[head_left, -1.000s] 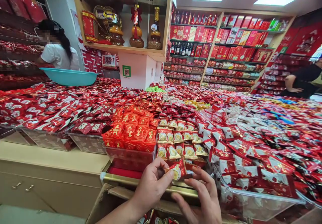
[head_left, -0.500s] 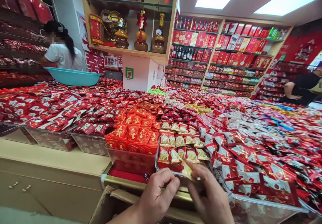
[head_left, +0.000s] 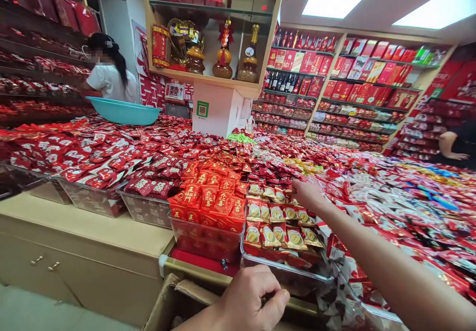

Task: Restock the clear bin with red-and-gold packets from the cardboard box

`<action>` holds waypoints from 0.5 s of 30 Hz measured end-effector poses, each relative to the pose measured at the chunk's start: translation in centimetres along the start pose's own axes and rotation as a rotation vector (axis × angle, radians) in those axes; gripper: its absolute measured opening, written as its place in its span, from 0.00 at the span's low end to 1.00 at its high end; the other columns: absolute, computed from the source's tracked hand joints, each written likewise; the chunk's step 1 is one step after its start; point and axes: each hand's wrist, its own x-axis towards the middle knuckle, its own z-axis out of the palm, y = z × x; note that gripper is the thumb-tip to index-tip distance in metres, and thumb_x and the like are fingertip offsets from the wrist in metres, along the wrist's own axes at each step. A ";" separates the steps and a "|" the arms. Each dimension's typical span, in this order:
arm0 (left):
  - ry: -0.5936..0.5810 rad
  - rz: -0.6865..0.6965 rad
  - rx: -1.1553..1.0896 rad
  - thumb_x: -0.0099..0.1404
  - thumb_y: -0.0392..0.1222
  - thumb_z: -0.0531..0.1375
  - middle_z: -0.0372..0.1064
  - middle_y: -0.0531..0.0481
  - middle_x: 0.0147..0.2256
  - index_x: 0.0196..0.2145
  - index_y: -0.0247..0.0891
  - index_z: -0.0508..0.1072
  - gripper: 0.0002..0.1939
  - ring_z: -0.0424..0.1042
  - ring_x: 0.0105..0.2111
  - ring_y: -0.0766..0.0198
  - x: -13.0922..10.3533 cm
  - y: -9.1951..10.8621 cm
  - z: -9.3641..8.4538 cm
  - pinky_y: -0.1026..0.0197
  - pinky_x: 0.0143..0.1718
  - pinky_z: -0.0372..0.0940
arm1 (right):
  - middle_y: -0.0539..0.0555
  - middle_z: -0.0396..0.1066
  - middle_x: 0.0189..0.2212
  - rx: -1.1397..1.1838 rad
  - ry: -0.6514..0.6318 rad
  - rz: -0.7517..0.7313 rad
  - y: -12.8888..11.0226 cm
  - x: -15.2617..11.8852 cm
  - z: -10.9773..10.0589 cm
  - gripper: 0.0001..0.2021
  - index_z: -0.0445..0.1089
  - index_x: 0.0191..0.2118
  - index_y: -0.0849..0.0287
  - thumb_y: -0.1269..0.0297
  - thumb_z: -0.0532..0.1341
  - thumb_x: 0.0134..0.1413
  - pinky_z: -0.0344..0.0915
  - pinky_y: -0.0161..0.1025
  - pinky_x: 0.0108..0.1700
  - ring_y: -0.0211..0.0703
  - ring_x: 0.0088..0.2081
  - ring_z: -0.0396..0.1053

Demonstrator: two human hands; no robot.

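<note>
Forward goes the right hand [head_left: 303, 196]: half a second earlier it is at the front of the gold-edged packets [head_left: 277, 214] with one in its fingers, and now it reaches over their back right part. The left hand [head_left: 256, 296] stays low.

Starting from the left, clear bins of dark red packets [head_left: 148, 184] stand along the cream counter [head_left: 122, 234], heaped above their rims. Beside them, another bin [head_left: 206, 236] holds orange-red packets [head_left: 208, 197]. Below it is an open cardboard box [head_left: 159, 303]; its inside is mostly hidden, so what remains in it cannot be told. The left hand is by the box, curled narrow, thumb close to the bent fingers, and no packet shows in it.

Just beyond that hand, the gold-edged packets lie in their own clear container [head_left: 286, 270]. Their rows appear largely done: lined up, printed faces showing. The strip nearest the front rim sits lower and looks not yet built up to match. The right hand's fingertips are hidden, so whether it holds a packet cannot be told. Farther right, red-and-white packets [head_left: 351, 271] lie loosely piled, partly hidden by the right forearm.
</note>
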 end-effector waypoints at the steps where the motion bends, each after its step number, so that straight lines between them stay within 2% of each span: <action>1: -0.002 0.003 0.003 0.58 0.36 0.53 0.63 0.51 0.20 0.20 0.36 0.68 0.11 0.63 0.23 0.68 0.0 -0.1 0.0 0.68 0.25 0.56 | 0.51 0.67 0.24 -0.006 -0.038 -0.024 -0.1 -0.1 0.1 0.02 0.65 0.30 0.63 0.74 0.56 0.49 0.55 0.35 0.28 0.37 0.27 0.63; 4: -0.019 0.015 0.010 0.58 0.37 0.53 0.63 0.51 0.20 0.20 0.36 0.68 0.11 0.63 0.23 0.67 -0.1 -0.1 0.0 0.68 0.25 0.57 | 0.48 0.66 0.26 -0.013 -0.135 -0.079 -0.3 -0.4 0.3 0.02 0.65 0.28 0.63 0.71 0.58 0.49 0.60 0.36 0.32 0.36 0.30 0.64; 8: -0.045 0.001 0.030 0.59 0.37 0.53 0.64 0.50 0.21 0.21 0.36 0.69 0.11 0.64 0.24 0.67 0.0 0.2 -0.2 0.68 0.25 0.57 | 0.48 0.67 0.26 0.011 -0.203 -0.081 0.1 -0.5 0.0 0.01 0.67 0.29 0.63 0.72 0.58 0.49 0.61 0.35 0.31 0.35 0.28 0.65; 12: -0.057 -0.011 0.075 0.59 0.37 0.53 0.65 0.50 0.21 0.21 0.35 0.69 0.11 0.65 0.24 0.67 0.1 0.3 -0.3 0.68 0.25 0.57 | 0.52 0.70 0.25 0.073 -0.155 -0.034 0.4 -0.3 -2.1 0.10 0.69 0.29 0.62 0.82 0.55 0.43 0.57 0.34 0.28 0.38 0.28 0.65; 15: -0.066 -0.012 0.105 0.60 0.38 0.52 0.65 0.50 0.22 0.22 0.35 0.69 0.12 0.65 0.24 0.68 0.1 0.2 -0.3 0.68 0.25 0.57 | 0.57 0.71 0.28 0.136 -0.056 0.008 -0.3 -1.8 -4.5 0.14 0.70 0.31 0.62 0.83 0.52 0.42 0.56 0.35 0.29 0.43 0.30 0.67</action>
